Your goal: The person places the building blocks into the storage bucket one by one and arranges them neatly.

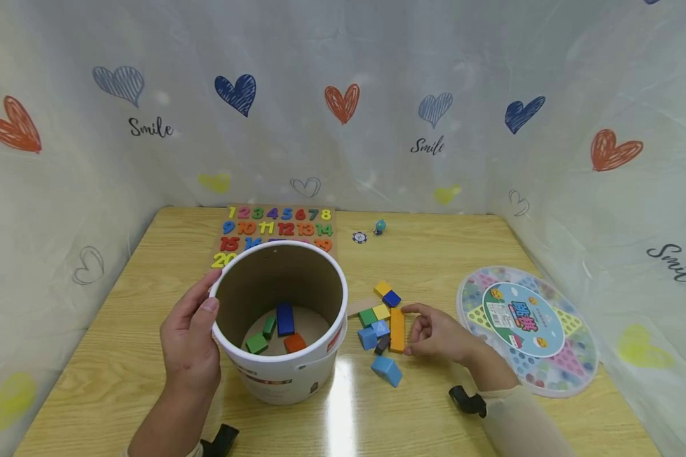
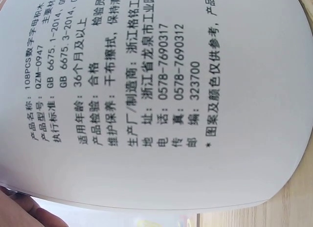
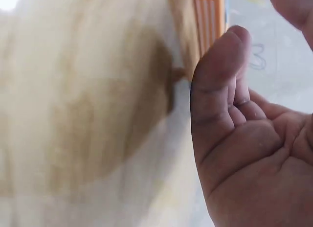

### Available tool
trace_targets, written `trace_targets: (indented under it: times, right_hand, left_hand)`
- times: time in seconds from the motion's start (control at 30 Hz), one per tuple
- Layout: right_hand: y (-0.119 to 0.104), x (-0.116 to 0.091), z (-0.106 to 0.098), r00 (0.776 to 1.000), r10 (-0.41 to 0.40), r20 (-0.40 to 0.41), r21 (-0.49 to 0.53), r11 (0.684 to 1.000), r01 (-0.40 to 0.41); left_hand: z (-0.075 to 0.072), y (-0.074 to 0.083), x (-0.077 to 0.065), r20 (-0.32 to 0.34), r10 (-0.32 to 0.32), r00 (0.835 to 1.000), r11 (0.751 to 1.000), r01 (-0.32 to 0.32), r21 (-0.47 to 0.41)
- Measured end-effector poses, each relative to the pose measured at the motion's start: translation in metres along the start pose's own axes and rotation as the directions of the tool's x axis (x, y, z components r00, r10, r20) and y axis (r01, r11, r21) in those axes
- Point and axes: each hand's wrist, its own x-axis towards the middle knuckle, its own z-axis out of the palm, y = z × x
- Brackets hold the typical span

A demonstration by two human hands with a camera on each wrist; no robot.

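Observation:
My left hand (image 1: pixel 191 343) holds a white bucket (image 1: pixel 274 384) by the left side of its rim. Printed text covers the bucket wall (image 2: pixel 146 173) in the left wrist view. Inside lie a dark blue block (image 1: pixel 285 319), two green blocks (image 1: pixel 257 343) and an orange-red block (image 1: pixel 295 343). My right hand (image 1: pixel 443 333) is at a long orange block (image 1: pixel 397 330), thumb and a fingertip right by its two ends. White stripes mark this orange block (image 3: pixel 208 21) in the right wrist view, where a curled finger (image 3: pixel 217 65) partly hides it; I cannot tell whether it is pinched.
Several blocks, among them a light blue one (image 1: pixel 386 370) and a green one (image 1: pixel 368 317), lie right of the bucket. A number board (image 1: pixel 277 222) stands behind it, partly covered. A round game board (image 1: pixel 526 330) lies at the right. Farther back are a chip (image 1: pixel 359 237) and a small toy (image 1: pixel 380 226).

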Motion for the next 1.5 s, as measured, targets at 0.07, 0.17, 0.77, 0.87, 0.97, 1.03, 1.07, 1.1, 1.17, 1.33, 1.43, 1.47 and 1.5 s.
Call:
trace_targets:
  times: [0.07,0.17,0.77,0.87,0.97,1.03,1.07,1.1,1.17,1.33,1.43,1.47,1.5]
  right_hand:
    - [0.003,0.000,0.003,0.999,-0.020,0.032,0.008,1.000,0.020]
    - [0.004,0.002,0.006,0.999,-0.028,0.021,-0.028,0.999,0.029]
    - [-0.007,0.008,0.016,0.993,0.030,-0.118,-0.257,0.965,-0.060]
    - [-0.007,0.008,0.017,0.995,0.029,-0.099,-0.275,0.960,-0.055]
    - [-0.007,0.009,0.018,0.996,0.022,-0.090,-0.305,0.951,-0.049]
    - [-0.007,0.009,0.019,0.995,0.014,-0.099,-0.330,0.943,-0.047]
    - [-0.007,0.009,0.019,0.994,0.015,-0.107,-0.340,0.939,-0.050]
    - [-0.007,0.008,0.019,0.993,0.016,-0.116,-0.346,0.937,-0.055]
    - [-0.007,0.008,0.018,0.991,0.022,-0.132,-0.360,0.930,-0.068]
    - [-0.018,0.005,0.010,0.989,-0.006,-0.151,-0.355,0.934,-0.048]
    - [-0.033,0.003,0.004,0.989,-0.065,-0.134,-0.366,0.931,0.012]
    - [-0.039,0.002,0.002,0.988,-0.085,-0.131,-0.370,0.929,0.031]
    - [-0.045,0.001,0.001,0.987,-0.102,-0.126,-0.378,0.924,0.048]
  left_hand:
    - [0.000,0.000,0.000,0.001,0.005,1.000,1.000,-0.005,0.001]
    - [-0.001,0.000,0.000,0.010,0.012,1.000,1.000,-0.012,-0.001]
    - [0.000,0.000,0.000,0.001,-0.002,1.000,1.000,0.002,-0.001]
    - [0.000,-0.001,-0.001,-0.003,0.001,1.000,1.000,-0.001,-0.003]
    - [0.000,-0.001,-0.001,-0.004,0.005,1.000,1.000,-0.005,-0.003]
    - [0.000,-0.001,-0.001,-0.007,0.006,1.000,1.000,-0.006,-0.006]
    - [0.000,-0.001,-0.001,-0.007,0.007,1.000,1.000,-0.007,-0.008]
    - [0.000,-0.001,0.000,-0.008,0.005,1.000,1.000,-0.005,-0.009]
    - [0.001,-0.001,-0.001,-0.006,0.005,1.000,1.000,-0.005,-0.011]
    - [0.001,-0.001,0.000,-0.002,0.013,1.000,1.000,-0.013,-0.016]
    - [0.001,0.000,-0.001,-0.006,0.018,1.000,1.000,-0.018,-0.016]
    - [0.001,-0.001,-0.001,-0.008,0.019,1.000,1.000,-0.019,-0.014]
    - [0.001,0.000,-0.001,-0.008,0.019,1.000,1.000,-0.019,-0.010]
